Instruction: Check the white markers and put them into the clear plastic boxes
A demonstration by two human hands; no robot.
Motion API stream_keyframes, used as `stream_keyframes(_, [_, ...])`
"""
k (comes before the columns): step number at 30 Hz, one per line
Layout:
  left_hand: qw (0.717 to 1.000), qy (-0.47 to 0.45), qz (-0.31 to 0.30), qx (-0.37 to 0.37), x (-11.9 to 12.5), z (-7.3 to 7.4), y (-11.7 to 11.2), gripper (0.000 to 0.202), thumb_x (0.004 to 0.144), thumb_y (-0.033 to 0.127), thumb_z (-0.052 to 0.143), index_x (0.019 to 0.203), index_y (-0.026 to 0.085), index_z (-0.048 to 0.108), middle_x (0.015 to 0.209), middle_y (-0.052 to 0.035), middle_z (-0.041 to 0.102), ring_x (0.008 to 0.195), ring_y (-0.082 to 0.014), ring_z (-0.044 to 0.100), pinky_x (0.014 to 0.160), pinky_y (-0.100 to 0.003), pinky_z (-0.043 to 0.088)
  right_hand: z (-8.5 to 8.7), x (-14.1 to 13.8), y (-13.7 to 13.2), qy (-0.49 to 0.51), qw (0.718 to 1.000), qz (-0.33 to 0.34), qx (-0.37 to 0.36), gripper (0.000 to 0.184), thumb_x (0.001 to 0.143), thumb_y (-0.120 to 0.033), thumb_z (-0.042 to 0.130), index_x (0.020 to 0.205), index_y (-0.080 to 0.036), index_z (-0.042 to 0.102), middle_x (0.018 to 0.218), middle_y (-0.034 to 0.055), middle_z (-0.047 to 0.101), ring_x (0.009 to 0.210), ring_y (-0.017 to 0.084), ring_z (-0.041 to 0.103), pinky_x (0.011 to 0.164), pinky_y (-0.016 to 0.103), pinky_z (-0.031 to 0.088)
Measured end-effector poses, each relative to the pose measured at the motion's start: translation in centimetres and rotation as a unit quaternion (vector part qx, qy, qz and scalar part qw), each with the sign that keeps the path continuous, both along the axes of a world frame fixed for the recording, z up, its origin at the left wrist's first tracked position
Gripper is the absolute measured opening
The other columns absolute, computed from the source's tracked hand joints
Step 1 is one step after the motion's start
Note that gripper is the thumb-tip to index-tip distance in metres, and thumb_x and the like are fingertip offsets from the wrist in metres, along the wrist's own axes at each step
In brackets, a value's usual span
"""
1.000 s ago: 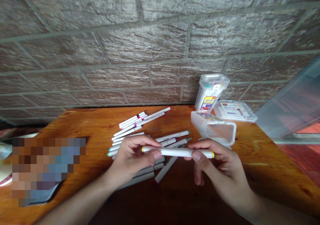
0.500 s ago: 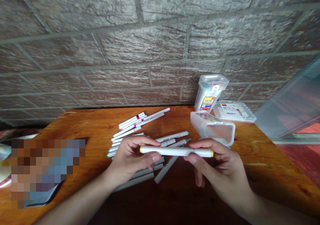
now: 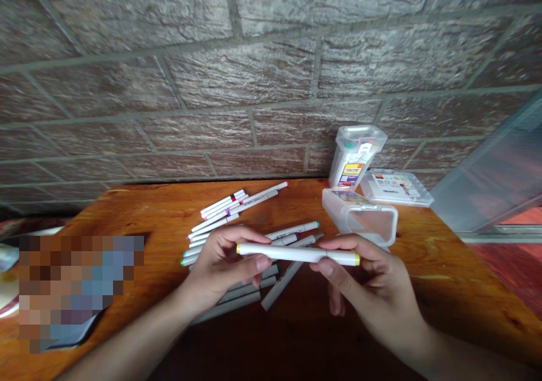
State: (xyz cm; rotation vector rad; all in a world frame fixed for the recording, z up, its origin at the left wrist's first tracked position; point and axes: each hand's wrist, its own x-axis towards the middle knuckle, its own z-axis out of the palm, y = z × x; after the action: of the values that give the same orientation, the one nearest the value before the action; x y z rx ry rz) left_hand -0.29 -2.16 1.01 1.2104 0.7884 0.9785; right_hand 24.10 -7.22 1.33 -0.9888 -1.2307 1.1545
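Observation:
A white marker with yellow ends (image 3: 292, 253) lies level between both hands above the wooden table (image 3: 139, 211). My left hand (image 3: 222, 265) pinches its left part between thumb and fingers. My right hand (image 3: 364, 279) pinches its right part the same way. Under and behind the hands, several white markers (image 3: 231, 211) with coloured caps lie scattered on the table.
An empty clear plastic case (image 3: 362, 216) lies on its side just beyond my right hand. A clear tub holding markers (image 3: 355, 155) stands by the brick wall, with a flat lid (image 3: 396, 188) beside it. A blurred patch covers the table's left. A translucent bin (image 3: 499, 178) stands at right.
The marker and both hands have drifted slightly up and left; the grip is unchanged.

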Motion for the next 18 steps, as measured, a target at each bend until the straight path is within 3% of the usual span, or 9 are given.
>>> stream_keyframes(6, [0.998,0.027,0.009,0.059,0.36,0.72,-0.13,0.020,0.082,0.026,0.089,0.094,0.014,0.079,0.072,-0.0019,0.074,0.052,-0.0087,0.067,0.048,-0.014,0.054,0.01,0.12,0.07,-0.009,1.000,0.001,0.010,0.015,0.091,-0.025,0.081,0.102,-0.021,0.071,0.051,-0.0078,0.065,0.033,0.010,0.064,0.036,0.013,0.053])
stream_keyframes(18, [0.998,0.018,0.029,0.059,0.42,0.81,-0.27,0.015,0.086,0.024,0.086,0.097,0.016,0.083,0.069,-0.0032,0.076,0.051,-0.0087,0.066,0.048,-0.015,0.052,0.12,0.16,0.12,-0.011,1.000,-0.004,0.012,0.015,0.092,-0.030,0.081,0.100,-0.021,0.071,0.053,-0.0066,0.066,0.035,0.012,0.065,0.035,0.018,0.054])
